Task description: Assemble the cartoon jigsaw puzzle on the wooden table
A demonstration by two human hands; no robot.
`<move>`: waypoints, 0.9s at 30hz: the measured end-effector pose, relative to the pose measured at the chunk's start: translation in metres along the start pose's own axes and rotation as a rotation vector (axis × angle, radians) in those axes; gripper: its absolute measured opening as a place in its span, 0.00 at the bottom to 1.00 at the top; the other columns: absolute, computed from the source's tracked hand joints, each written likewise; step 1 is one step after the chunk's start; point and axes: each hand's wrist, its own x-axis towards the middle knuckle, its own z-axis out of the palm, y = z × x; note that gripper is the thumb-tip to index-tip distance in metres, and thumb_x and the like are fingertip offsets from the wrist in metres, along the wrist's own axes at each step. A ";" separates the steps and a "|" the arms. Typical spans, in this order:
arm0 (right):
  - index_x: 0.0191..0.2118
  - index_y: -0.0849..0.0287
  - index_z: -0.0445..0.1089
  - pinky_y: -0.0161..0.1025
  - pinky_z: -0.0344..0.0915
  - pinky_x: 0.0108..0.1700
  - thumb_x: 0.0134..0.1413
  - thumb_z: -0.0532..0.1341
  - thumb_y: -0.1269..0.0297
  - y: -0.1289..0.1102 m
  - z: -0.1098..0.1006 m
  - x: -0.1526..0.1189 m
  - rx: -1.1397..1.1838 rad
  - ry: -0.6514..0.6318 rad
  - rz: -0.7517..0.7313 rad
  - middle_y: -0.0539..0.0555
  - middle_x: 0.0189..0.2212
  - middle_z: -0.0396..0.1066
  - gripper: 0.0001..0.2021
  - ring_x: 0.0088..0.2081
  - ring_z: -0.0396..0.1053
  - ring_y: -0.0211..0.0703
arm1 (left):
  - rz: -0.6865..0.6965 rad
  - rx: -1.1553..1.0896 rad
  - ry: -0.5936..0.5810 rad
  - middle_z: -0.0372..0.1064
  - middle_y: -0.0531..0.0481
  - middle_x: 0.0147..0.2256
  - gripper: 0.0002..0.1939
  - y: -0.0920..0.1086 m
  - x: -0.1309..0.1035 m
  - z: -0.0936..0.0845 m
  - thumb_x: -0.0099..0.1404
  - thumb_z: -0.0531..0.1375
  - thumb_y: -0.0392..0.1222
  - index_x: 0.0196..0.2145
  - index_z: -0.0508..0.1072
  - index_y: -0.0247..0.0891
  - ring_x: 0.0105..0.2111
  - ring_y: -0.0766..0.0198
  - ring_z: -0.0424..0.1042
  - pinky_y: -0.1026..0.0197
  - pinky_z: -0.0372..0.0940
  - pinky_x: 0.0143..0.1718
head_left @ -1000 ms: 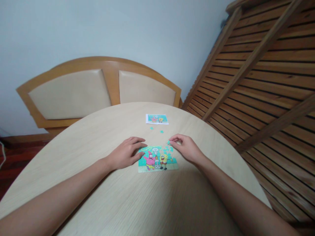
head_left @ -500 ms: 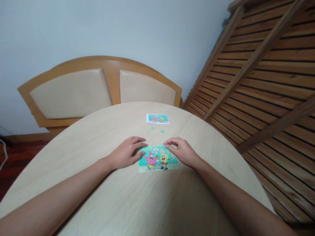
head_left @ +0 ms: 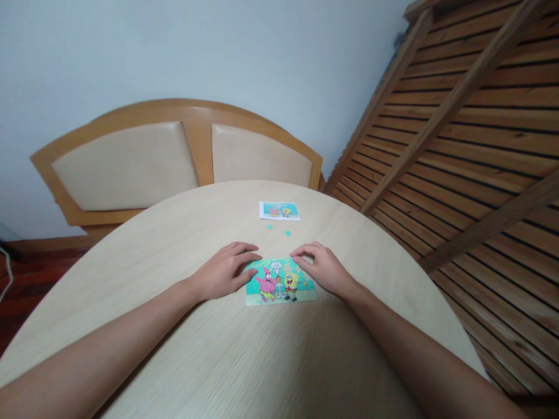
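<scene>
A jigsaw puzzle (head_left: 279, 285) with cartoon figures on a turquoise ground lies flat on the round wooden table (head_left: 279, 355). My left hand (head_left: 227, 270) rests at its upper left edge, fingers apart, holding nothing. At the upper right edge is my right hand (head_left: 325, 267), thumb and index finger brought close together over the border. Whatever may be between those fingertips is too small to make out. Beyond the puzzle lie two loose turquoise pieces, one on the left (head_left: 269, 227) and one on the right (head_left: 288, 233).
Behind the loose pieces is a white-edged picture card (head_left: 279, 211) with the same cartoon figures. A wooden bench back with cream panels (head_left: 126, 166) stands past the table's far edge. Wooden slats (head_left: 458, 134) lean on the right.
</scene>
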 end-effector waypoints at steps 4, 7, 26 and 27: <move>0.37 0.55 0.78 0.46 0.66 0.50 0.58 0.63 0.67 0.000 0.002 0.000 -0.023 0.019 -0.013 0.53 0.38 0.80 0.05 0.44 0.74 0.49 | 0.001 0.004 0.002 0.66 0.40 0.57 0.16 0.000 0.000 0.000 0.73 0.54 0.45 0.54 0.71 0.40 0.55 0.50 0.67 0.44 0.64 0.57; 0.39 0.55 0.78 0.46 0.67 0.50 0.59 0.63 0.67 0.000 0.000 0.000 -0.021 0.026 -0.026 0.53 0.39 0.80 0.06 0.45 0.74 0.48 | 0.006 0.006 0.003 0.66 0.40 0.57 0.16 0.000 0.000 0.000 0.73 0.54 0.45 0.54 0.71 0.40 0.55 0.51 0.67 0.44 0.65 0.57; 0.43 0.54 0.79 0.48 0.66 0.53 0.56 0.66 0.65 0.006 -0.017 -0.003 -0.120 -0.088 -0.133 0.54 0.43 0.79 0.09 0.47 0.73 0.49 | 0.037 0.004 0.044 0.67 0.41 0.56 0.16 0.004 0.002 -0.004 0.73 0.54 0.44 0.55 0.71 0.42 0.56 0.50 0.67 0.43 0.64 0.57; 0.43 0.54 0.79 0.48 0.66 0.53 0.56 0.66 0.65 0.006 -0.017 -0.003 -0.117 -0.092 -0.130 0.54 0.43 0.79 0.09 0.47 0.73 0.49 | 0.054 0.004 0.056 0.67 0.42 0.57 0.16 0.007 0.003 -0.005 0.73 0.53 0.44 0.55 0.71 0.43 0.56 0.50 0.67 0.43 0.64 0.57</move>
